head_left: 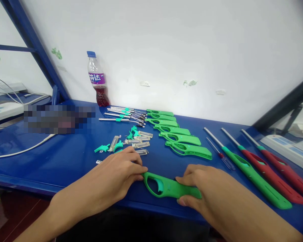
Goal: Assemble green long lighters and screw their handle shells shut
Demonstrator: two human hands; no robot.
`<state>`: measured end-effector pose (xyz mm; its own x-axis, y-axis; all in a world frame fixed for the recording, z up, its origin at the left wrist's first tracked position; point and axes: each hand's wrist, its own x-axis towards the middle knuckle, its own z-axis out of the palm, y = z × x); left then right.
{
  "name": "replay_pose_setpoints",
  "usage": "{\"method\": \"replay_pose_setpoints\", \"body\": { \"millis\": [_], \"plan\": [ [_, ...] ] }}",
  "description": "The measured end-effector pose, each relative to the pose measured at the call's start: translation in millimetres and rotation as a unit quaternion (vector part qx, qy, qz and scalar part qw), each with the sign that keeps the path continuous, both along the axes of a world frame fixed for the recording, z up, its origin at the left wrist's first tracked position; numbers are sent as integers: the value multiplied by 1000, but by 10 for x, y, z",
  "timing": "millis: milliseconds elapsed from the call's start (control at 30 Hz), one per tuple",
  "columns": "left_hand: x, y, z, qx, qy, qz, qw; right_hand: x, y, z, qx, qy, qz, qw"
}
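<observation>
A green lighter casing [170, 188] with a teal trigger showing in its oval opening is held above the front edge of the blue table. My left hand [127, 168] pinches its narrow front end between thumb and fingers. Around the wide handle end, my right hand [194, 185] is closed, thumb below and fingers on top. Just beyond my left hand lie clear fuel tanks [141, 145] and teal trigger pieces [102, 148]. Farther back are metal lighter tubes [113, 119] with wires, beside a row of green casing halves [189, 150].
At the right lie a long green lighter [257, 178], two long red lighters [265, 171] and a screwdriver [222, 156]. A drink bottle [97, 80] stands against the wall. Power strips [290, 151] sit at the right edge, and a white cable [22, 153] crosses the left side.
</observation>
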<state>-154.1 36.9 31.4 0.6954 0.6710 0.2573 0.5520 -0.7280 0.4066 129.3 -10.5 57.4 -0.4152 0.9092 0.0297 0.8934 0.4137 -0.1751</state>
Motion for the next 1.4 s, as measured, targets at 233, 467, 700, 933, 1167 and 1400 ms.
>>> {"method": "replay_pose_setpoints", "body": {
  "millis": [233, 467, 700, 933, 1167, 1400],
  "plan": [
    [8, 1, -33, 23, -15, -2, 1000, 13, -18, -64, 18, 7, -3, 1000],
    [13, -6, -31, 20, -11, 5, 1000, -2, -20, -29, 28, 1, 1, 1000],
    [0, -5, -49, 17, -13, 7, 1000, -27, 9, -33, 23, -8, 11, 1000],
    [1, -6, -46, 23, -11, 13, 1000, 21, 70, -131, 7, -10, 19, 1000],
    [13, -2, -44, 16, -11, 13, 1000, 5, 104, -86, 9, -13, 14, 1000],
    [3, -5, -37, 16, -10, 14, 1000, -24, 37, -86, 34, -7, 22, 999]
  ]
}}
